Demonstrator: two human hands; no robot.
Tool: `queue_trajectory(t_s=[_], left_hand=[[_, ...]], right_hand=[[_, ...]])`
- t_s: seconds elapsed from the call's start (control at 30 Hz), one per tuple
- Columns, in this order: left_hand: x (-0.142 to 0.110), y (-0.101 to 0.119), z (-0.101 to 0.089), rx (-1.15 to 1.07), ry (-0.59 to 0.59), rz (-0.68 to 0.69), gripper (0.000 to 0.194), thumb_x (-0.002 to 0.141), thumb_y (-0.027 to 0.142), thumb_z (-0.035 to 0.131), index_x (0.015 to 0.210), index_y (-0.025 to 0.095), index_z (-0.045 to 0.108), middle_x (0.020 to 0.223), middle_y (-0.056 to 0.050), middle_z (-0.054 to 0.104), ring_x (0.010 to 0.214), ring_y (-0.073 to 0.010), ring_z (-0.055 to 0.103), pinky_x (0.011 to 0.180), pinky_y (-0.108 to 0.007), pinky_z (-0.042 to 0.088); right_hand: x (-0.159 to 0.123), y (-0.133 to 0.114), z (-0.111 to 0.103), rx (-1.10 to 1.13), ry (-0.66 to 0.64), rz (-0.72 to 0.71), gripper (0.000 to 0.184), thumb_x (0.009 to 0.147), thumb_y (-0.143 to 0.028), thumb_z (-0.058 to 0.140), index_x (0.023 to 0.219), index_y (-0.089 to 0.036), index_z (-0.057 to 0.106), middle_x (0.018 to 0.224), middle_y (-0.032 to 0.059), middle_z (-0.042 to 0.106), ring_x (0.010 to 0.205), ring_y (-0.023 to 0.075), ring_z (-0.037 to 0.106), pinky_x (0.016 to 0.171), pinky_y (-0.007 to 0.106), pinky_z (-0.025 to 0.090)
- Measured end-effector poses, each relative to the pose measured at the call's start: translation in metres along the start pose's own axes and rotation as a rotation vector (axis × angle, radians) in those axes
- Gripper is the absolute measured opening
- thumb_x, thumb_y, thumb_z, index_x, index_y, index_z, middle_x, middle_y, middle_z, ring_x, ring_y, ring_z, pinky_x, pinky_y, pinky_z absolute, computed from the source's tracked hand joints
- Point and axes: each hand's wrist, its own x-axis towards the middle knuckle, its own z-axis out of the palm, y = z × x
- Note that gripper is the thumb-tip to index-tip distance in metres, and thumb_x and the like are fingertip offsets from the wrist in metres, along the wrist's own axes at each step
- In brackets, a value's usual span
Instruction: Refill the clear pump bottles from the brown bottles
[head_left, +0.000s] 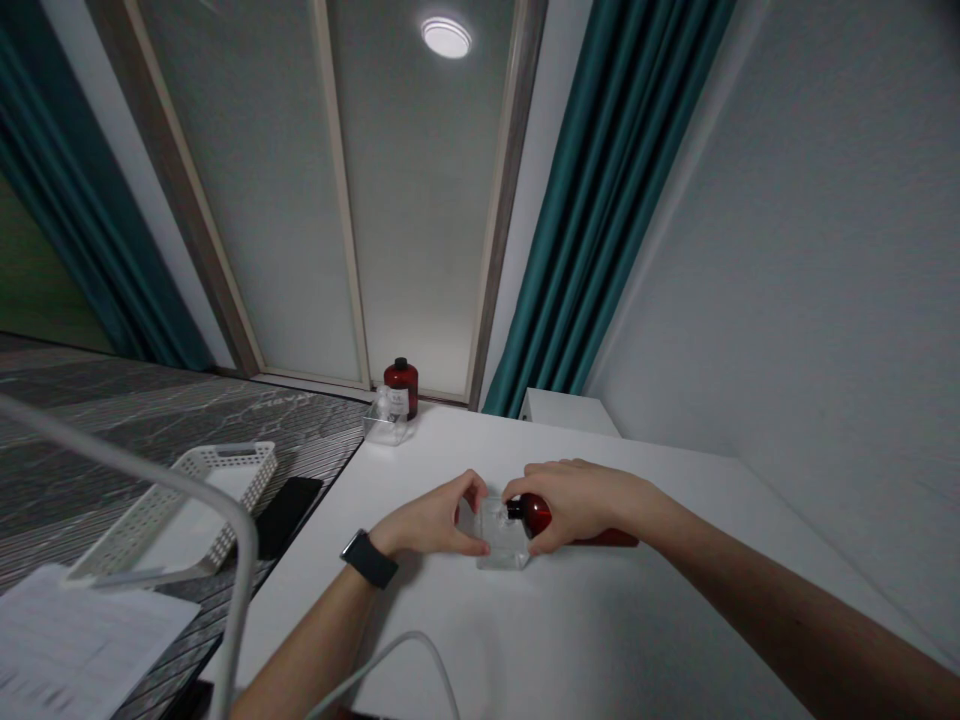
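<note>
1. The person's left hand [429, 522] curves its thumb and fingers around the left side of the box [504, 560]. The fingers are parted by the box and appear to hold it, though how firmly cannot be told. This grip probably keeps the light, clear box steady on the table [442, 452].

2. The right hand [581, 492] is closed around the bottle [538, 514], which lies on its side or nearly so. Holding it near the shoulder likely gives close control of the neck end and leaves the base free.

3. The bottle's black top [514, 509] points left, toward the left hand, and reaches the right side of the box. Whether it touches the box or is just above it cannot be told.

4. The box sits between the two hands: left thumb at its near left side, left fingertips toward its far left corner. The bottle's red shoulder shows between the right thumb and fingers; its base end emerges beyond the palm.

5. At the table's far edge, a second bottle [403, 378] stands upright beside a clear tray [385, 436], well apart from both hands.
</note>
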Motion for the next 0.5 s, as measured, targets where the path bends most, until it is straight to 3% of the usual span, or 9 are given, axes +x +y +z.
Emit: queue_trajectory(t_s=[0.5], left_hand=[[0.0046, -0.0014, 0.0049, 0.072, 0.026, -0.024, 0.058, 0.057, 0.038, 0.088, 0.095, 0.02, 0.048, 0.09, 0.003, 0.051, 0.073, -0.0128, 0.043, 0.066, -0.025, 0.036]], right_hand=[[-0.001, 0.0033, 0.0018, -0.009, -0.012, 0.001, 0.059, 0.067, -0.054, 0.075, 0.122, -0.036, 0.061, 0.108, 0.0057, 0.064, 0.101, 0.0339, 0.063, 0.082, 0.043, 0.046]])
